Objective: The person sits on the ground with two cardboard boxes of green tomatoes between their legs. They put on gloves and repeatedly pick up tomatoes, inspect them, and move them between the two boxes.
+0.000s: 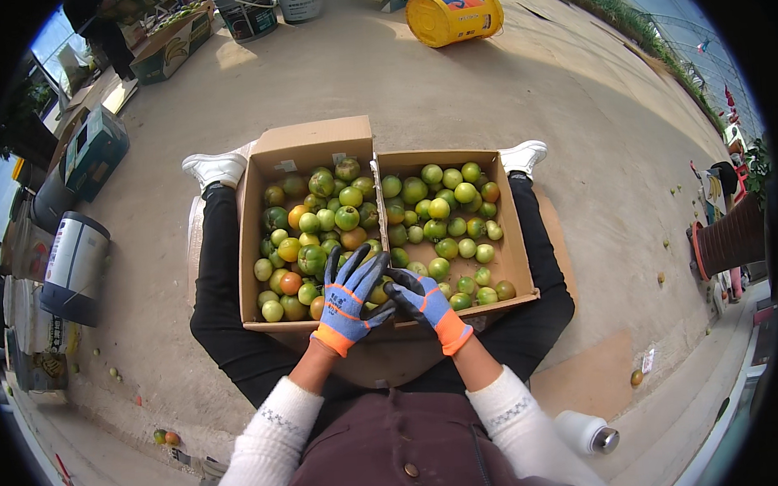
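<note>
My left hand [350, 302], in a blue and black work glove with an orange cuff, is spread over the near right part of the left cardboard box [313, 141]. That box holds many green tomatoes [311, 259], some turning orange. My right hand [429, 301], gloved alike, reaches from the right across the boxes' shared wall, its fingers bent toward my left hand. Between the hands shows a yellow-green tomato [379, 293]; whether the right fingers grip it is unclear. The right cardboard box [422, 251] holds smaller, mostly green tomatoes [465, 192], with bare cardboard visible among them.
The boxes stand between my outstretched legs [216, 270]. A yellow bucket [455, 15] lies on its side ahead. Other buckets [247, 14] and a long carton [172, 47] stand far left, near a person's dark legs [115, 50]. A white bottle [586, 432] lies near right.
</note>
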Demonstrator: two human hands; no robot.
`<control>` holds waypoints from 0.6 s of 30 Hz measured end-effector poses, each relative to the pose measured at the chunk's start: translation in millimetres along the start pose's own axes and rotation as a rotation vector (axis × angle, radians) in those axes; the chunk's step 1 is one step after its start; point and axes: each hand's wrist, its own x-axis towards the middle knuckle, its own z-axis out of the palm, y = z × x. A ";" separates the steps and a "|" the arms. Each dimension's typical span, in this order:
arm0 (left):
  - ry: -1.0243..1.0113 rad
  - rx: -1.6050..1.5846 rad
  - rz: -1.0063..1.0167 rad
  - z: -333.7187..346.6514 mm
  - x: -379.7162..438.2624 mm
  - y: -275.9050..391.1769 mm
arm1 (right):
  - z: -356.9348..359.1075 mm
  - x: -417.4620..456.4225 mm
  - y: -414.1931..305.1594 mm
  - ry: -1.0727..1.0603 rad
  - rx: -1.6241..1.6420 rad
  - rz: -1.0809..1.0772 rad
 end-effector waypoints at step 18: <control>0.025 0.213 -0.559 44.2 15.5 -45.2 | -5.0 -4.3 13.2 -0.008 0.377 0.101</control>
